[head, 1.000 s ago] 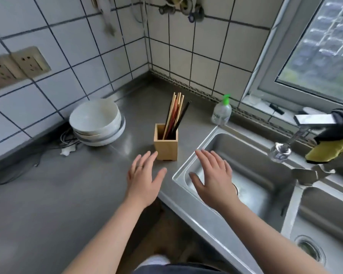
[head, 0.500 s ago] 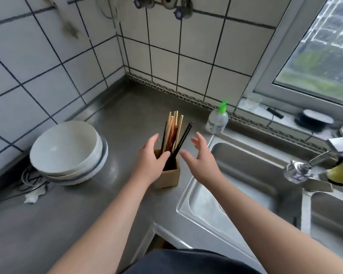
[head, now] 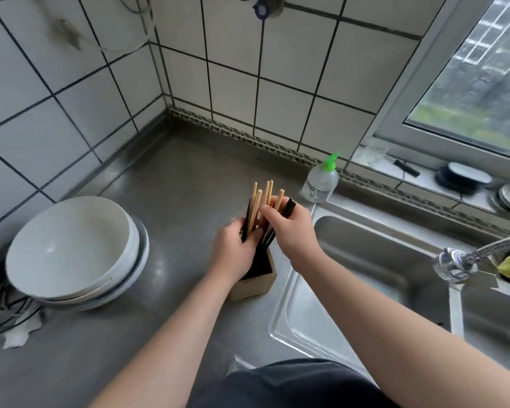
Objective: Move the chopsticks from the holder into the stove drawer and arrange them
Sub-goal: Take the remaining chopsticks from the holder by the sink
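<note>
Head view: hands (head: 289,231) now around chopsticks (head: 262,201).

The holder (head: 255,279) stands on the countertop (head: 174,184) at frame centre, just left of the sink (head: 362,278). The chopsticks (head: 261,207) stand in it, with the left hand (head: 233,248) against their left side and the right hand (head: 292,228) against their right. A stack of bowls (head: 74,248) sits at the left, with cables (head: 6,307) at its lower left. A pump bottle (head: 321,179) stands behind the sink, toward the upper right. The faucet head (head: 454,262) hangs over the sink at the right edge.
</note>
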`<state>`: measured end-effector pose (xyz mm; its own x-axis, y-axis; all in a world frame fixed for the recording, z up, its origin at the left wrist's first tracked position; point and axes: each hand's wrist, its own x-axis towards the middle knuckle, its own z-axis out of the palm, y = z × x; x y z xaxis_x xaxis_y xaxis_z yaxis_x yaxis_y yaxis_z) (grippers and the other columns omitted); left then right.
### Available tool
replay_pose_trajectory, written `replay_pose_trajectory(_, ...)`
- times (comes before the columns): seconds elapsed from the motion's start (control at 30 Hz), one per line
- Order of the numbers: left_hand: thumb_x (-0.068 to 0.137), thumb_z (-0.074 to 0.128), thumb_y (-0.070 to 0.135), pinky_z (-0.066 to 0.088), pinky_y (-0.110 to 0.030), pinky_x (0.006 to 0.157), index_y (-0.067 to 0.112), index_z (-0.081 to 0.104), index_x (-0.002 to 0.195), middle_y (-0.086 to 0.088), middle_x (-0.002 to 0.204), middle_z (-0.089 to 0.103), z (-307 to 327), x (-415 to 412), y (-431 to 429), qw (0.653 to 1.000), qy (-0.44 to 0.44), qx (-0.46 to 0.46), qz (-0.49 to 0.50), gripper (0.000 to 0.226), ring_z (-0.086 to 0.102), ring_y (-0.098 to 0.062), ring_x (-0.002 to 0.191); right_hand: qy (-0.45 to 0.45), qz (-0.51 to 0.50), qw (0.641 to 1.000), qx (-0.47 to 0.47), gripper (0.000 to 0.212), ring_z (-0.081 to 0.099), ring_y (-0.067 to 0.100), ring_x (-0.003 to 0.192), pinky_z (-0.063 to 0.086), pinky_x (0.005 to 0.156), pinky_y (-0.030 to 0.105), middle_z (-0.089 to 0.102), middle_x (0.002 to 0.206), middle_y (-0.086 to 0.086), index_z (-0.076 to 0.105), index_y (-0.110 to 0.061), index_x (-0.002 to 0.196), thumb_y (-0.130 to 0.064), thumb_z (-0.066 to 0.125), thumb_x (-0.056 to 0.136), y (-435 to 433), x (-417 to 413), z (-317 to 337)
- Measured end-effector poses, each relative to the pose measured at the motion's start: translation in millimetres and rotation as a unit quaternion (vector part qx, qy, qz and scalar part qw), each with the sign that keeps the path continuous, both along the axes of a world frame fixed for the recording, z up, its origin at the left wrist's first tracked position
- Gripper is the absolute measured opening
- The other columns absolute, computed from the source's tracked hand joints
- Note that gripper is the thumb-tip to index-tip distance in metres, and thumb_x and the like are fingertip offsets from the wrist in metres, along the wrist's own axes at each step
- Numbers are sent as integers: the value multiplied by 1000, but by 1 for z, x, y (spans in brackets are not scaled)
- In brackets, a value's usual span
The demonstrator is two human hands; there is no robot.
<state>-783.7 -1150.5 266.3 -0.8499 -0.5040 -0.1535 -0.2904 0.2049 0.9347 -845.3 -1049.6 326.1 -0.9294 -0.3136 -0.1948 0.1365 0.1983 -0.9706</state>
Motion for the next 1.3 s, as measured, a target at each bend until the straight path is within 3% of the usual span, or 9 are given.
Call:
replay_pose_trajectory(0.2,85,53,42,53,-49,74,24,58,79,0,75,59,-2,-2,0,1000,-1,-10,18,19,61,-22,73,30,-28,998,39,13,52,0,52,44,54,10,57,63,-2,63,-1,87,-12,62,91,3,1,-4)
replay_pose_trajectory(0.3,95,54,33,45,-37,63,24,51,76,4,67,50,0,0,0,1000,7,0,30,21,51,-14,61,22,-20,999,45,15,50,6,57,45,58,17,53,66,2,55,-3,83,-14,59,93,6,3,-6)
replay_pose_trajectory(0.43,101,47,27,43,-25,67,17,54,83,8,73,58,1,8,2,997,31,27,72,22,56,-1,66,9,-35,999,28,17,57,15,69,49,71,31,61,75,10,52,1,87,-14,56,93,5,9,-12)
replay_pose_trajectory(0.53,104,41,26,43,-19,69,19,51,85,6,75,59,3,14,4,994,57,14,88,22,57,1,70,0,-43,999,8,16,58,12,63,48,67,28,64,70,7,58,-3,85,-13,52,96,2,14,-14)
replay_pose_trajectory(0.67,105,37,24,48,-24,76,29,47,89,2,76,62,7,16,6,990,99,-8,96,19,63,-12,78,-47,-72,995,-56,25,64,13,67,54,76,31,65,68,4,62,-11,81,-18,47,101,-4,21,-10)
replay_pose_trajectory(0.77,105,36,20,46,-19,76,20,50,93,1,77,62,13,16,5,984,135,-27,110,18,62,-9,78,-52,-99,989,-97,26,67,18,72,56,83,33,67,70,6,61,-10,81,-14,45,101,-9,22,-3)
replay_pose_trajectory(1.03,105,34,14,41,-22,59,25,44,91,2,72,43,51,12,4,958,241,-8,153,21,43,-15,63,-9,-125,980,-152,23,69,16,71,59,80,30,67,72,8,60,-6,87,-9,42,102,3,20,31)
replay_pose_trajectory(1.2,105,37,18,43,-24,59,28,46,98,5,76,45,76,8,0,948,279,9,152,16,44,-13,65,27,-133,970,-201,23,71,20,77,58,85,36,69,72,7,60,-9,86,-11,44,102,18,19,57)
replay_pose_trajectory(1.3,105,39,19,46,-22,62,20,48,107,1,79,48,90,7,1,942,301,5,147,9,46,-13,66,51,-141,956,-251,22,71,26,79,57,87,41,69,72,9,61,-7,86,-10,46,101,28,19,73)
